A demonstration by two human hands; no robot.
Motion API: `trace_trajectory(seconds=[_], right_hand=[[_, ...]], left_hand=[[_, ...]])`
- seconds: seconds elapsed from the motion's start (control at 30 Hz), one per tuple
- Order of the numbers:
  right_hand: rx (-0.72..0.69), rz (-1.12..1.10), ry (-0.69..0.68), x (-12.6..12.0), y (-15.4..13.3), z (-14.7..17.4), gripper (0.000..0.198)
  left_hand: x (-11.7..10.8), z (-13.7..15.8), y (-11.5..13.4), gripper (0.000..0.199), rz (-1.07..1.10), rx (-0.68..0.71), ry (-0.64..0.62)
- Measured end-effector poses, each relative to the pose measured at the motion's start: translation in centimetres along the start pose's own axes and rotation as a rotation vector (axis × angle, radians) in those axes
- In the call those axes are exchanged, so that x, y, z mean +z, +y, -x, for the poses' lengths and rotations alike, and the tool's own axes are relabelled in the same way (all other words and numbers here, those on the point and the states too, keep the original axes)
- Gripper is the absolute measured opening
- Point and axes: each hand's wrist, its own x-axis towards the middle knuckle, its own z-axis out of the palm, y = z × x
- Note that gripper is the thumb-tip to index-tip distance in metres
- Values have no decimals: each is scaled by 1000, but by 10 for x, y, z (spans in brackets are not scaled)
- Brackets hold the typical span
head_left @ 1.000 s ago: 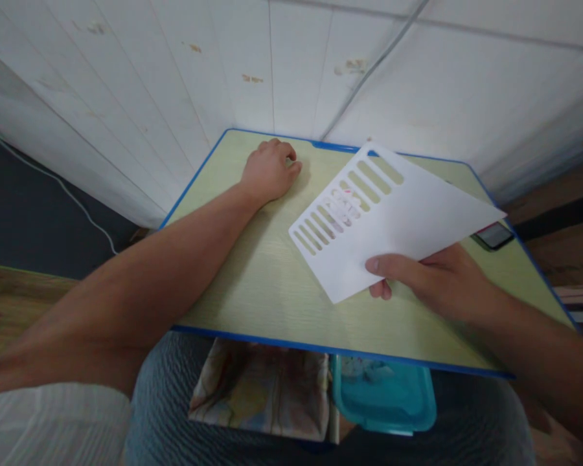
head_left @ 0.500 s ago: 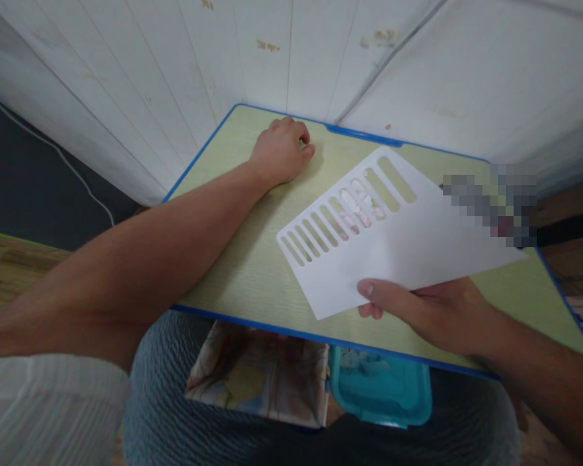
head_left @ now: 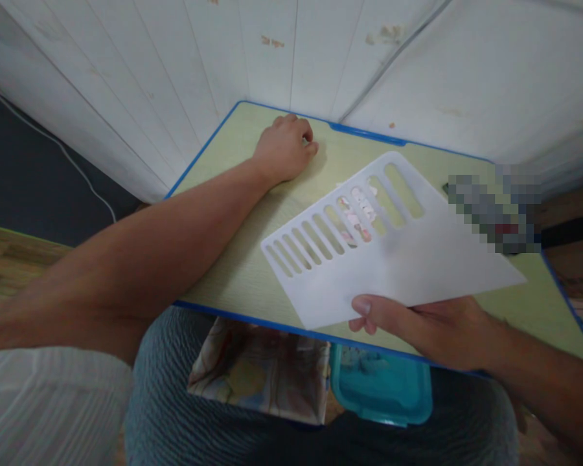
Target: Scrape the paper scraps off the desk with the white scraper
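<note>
My right hand [head_left: 418, 323] pinches the lower edge of a white plastic scraper [head_left: 398, 252], thumb on top and fingers underneath. A row of rounded slots runs along the scraper's upper left side, and it is tilted above the table. Through some slots shows a small pink-and-white patterned piece [head_left: 362, 226], mostly hidden beneath. My left hand [head_left: 284, 149] rests on the tabletop [head_left: 243, 272] near the far edge, fingers loosely curled in with no object visible in them.
A blurred-out object [head_left: 490, 210] lies at the table's right side. Under the front edge, a patterned packet [head_left: 262, 382] and a teal plastic container [head_left: 383, 388] sit by my lap. A white plank wall [head_left: 320, 52] with a cable stands behind the table.
My right hand has brought the scraper slightly down and to the left, and its angle has altered a little. The left hand stays in place on the table.
</note>
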Motion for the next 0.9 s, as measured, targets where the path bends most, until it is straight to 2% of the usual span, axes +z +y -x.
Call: trace_trajectory(seconds=[0.07,0.2,0.37,0.57,0.9], right_hand=[[42,5,45,-4,1,0,36],[130,20,220,-11,6,-4,44],[128,20,183,-10,8,-7,44],[135,-21,328,-7,13,-10,47],[140,-61,153,0,8,-9,33]], left_hand=[[0,1,0,30,0,1,0],[-1,1,2,28,2,-12,-2],[0,1,3,26,-1,-13,6],[1,0,4,22,-7,-29,3],[5,-3,-4,26,-13,-12,28]])
